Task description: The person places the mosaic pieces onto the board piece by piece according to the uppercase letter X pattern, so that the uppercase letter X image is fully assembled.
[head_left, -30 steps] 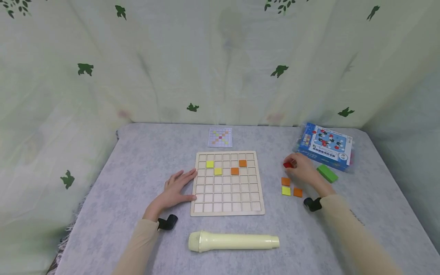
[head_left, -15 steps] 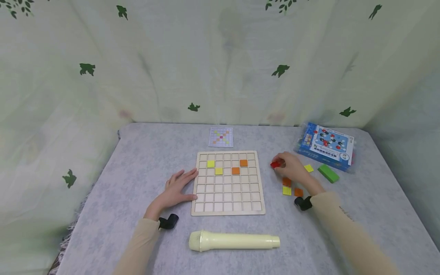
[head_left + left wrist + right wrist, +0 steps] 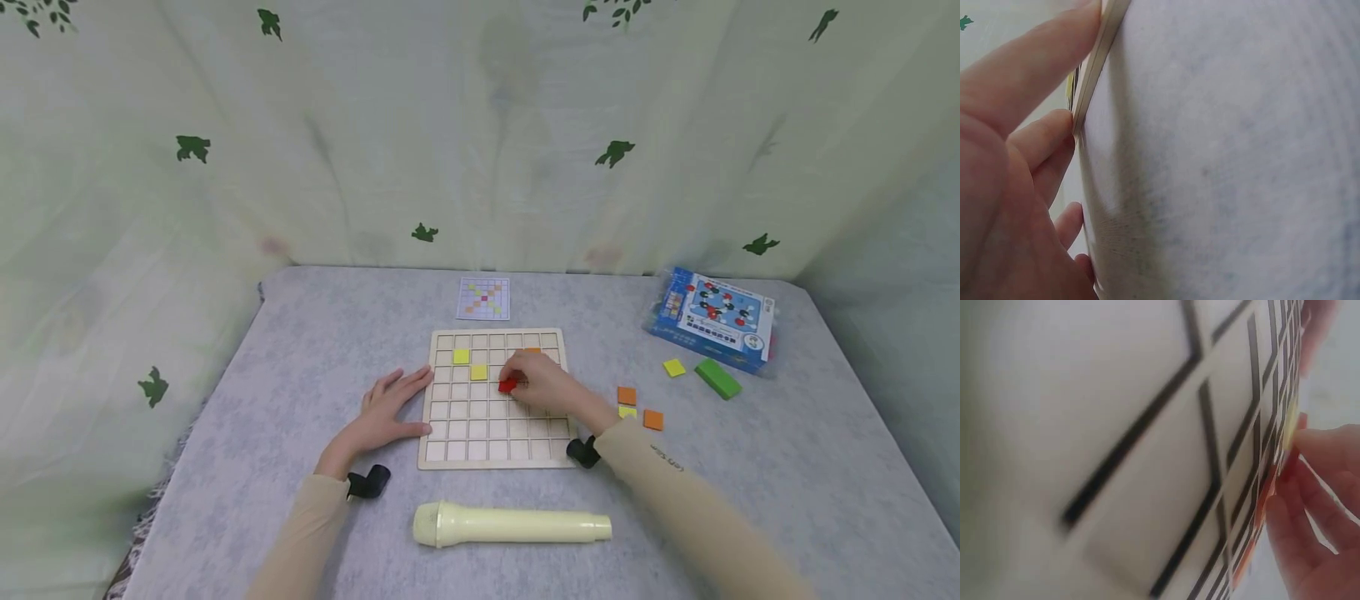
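A square wooden grid board (image 3: 456,432) lies in the middle of the table. Two yellow tiles, the nearer one (image 3: 478,372) in the second column of colour, sit in its upper left cells. My right hand (image 3: 546,383) pinches a red square tile (image 3: 507,387) low over the board, just right of its centre line. An orange tile (image 3: 532,351) shows partly behind this hand; another orange tile is hidden under it in the head view. My left hand (image 3: 387,413) rests beside the board, fingers spread, thumb and fingertips (image 3: 1060,128) touching its left edge.
A small pattern card (image 3: 483,299) lies behind the board. At the right are loose orange tiles (image 3: 653,420), yellow tiles (image 3: 673,367), a green block (image 3: 717,379) and a bagged blue box (image 3: 712,319). A cream microphone (image 3: 512,526) lies in front.
My right hand has carried the red tile leftward from the loose tiles to over the board, uncovering a yellow tile near the green block. The left hand stays at the board's edge.
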Available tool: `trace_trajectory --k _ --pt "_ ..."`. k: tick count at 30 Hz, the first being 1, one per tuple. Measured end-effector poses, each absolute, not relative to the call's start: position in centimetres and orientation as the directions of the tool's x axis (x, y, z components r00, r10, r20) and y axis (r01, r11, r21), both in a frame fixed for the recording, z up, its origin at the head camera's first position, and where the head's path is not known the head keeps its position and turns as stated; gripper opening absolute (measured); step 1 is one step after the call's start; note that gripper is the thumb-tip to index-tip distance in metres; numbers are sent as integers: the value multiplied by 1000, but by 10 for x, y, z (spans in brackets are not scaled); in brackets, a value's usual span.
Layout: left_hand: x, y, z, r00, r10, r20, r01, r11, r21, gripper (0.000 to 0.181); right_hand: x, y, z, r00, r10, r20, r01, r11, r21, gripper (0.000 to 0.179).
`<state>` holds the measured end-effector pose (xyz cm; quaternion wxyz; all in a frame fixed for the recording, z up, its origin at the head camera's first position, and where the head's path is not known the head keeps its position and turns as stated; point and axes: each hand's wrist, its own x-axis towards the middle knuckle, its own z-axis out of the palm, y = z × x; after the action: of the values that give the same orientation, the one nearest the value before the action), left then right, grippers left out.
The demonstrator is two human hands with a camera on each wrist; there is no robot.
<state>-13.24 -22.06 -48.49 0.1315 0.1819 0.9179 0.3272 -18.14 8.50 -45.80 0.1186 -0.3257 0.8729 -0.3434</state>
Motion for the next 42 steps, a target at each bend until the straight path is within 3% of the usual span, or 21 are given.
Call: trace_trajectory --k 9,13,19,30,42 --pt "-132 -221 -484 -899 422 -116 252 717 650 83 -178 64 -460 -743 -670 2 -549 607 -574 21" --pt "-133 -220 -485 -900 421 -115 253 718 648 84 -175 71 -458 -788 -615 -12 -464 608 -644 25" --pt "-133 -220 -486 -901 419 -116 250 718 649 84 -173 117 -453 -845 -535 9 -367 566 -738 22" --pt "-130 -222 -485 -901 420 -111 253 715 652 83 -156 226 -469 -926 -378 -12 -263 668 -696 17" --pt "-132 -221 -486 -899 426 -106 259 709 656 83 -156 241 -468 -909 -415 -27 -316 731 -605 18"
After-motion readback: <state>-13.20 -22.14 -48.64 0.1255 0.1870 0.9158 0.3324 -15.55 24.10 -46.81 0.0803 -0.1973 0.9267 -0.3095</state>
